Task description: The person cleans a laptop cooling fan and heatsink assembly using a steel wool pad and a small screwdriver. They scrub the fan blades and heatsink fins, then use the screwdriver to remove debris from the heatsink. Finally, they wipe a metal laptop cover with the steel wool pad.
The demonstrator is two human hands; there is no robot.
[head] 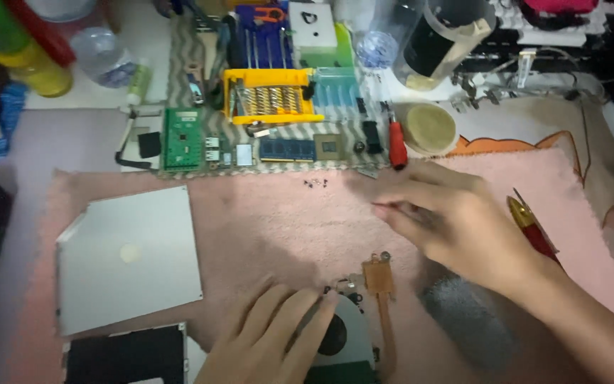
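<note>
My left hand (268, 334) rests flat on a small grey cooling fan (346, 341) with a copper heat pipe (380, 284), at the near edge of a pink fuzzy mat (264, 220). My right hand (449, 220) reaches left over the mat, fingertips pinched together; it looks like a tiny dark part sits between them, but blur hides what it is. A few tiny black screws (315, 183) lie on the mat just beyond my right fingers.
A silver flat drive (128, 257) lies on the mat's left, a black-faced one (126, 355) below it. Behind: green circuit board (182, 139), memory stick (286, 149), chip (328, 146), yellow bit holder (271, 96), red screwdriver (397, 142), round pad (429, 128). A red-and-gold tool (531, 226) lies right.
</note>
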